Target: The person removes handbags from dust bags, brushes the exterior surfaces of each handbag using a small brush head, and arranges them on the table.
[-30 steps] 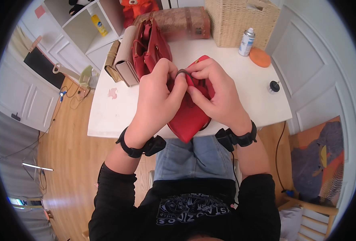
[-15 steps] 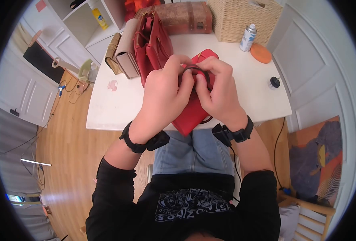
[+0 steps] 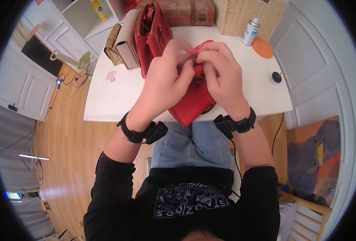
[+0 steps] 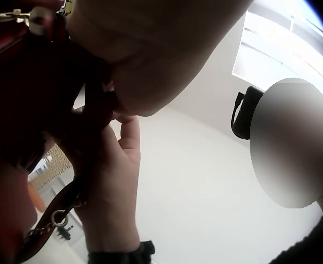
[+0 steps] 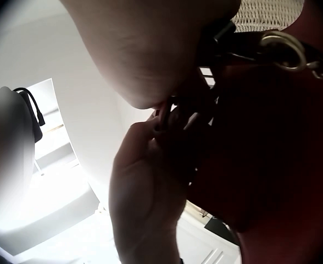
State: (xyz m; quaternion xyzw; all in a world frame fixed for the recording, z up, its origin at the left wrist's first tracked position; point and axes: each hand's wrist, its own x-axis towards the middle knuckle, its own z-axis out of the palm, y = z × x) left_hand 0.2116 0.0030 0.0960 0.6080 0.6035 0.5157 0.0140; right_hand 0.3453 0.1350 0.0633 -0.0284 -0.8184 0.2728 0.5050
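Observation:
Over the table's front edge, both hands hold a red handbag (image 3: 188, 105) whose lower corner points toward the lap. My left hand (image 3: 164, 78) pinches a dark strap (image 3: 191, 59) at the bag's upper part between thumb and fingers. Close beside it, the fingertips of my right hand (image 3: 226, 74) are bent around the same strap. The fingers hide most of that spot. In the left wrist view, a length of strap (image 4: 53, 206) with a metal ring hangs by the bag. A brass-coloured ring (image 5: 284, 50) shows on the bag's strap in the right wrist view.
On the white table (image 3: 117, 96), a larger red handbag (image 3: 152, 38), a pale bag (image 3: 126, 44) and a gold bag (image 3: 111, 46) stand at the left. Behind are a brown case (image 3: 188, 12) and wicker basket (image 3: 246, 18). A spray can (image 3: 250, 32) and orange disc (image 3: 263, 48) stand right.
The hands and handbag appear higher in the head view, as does the table. The dark strap, a loop between the hands half a second ago, is now mostly covered by the fingers.

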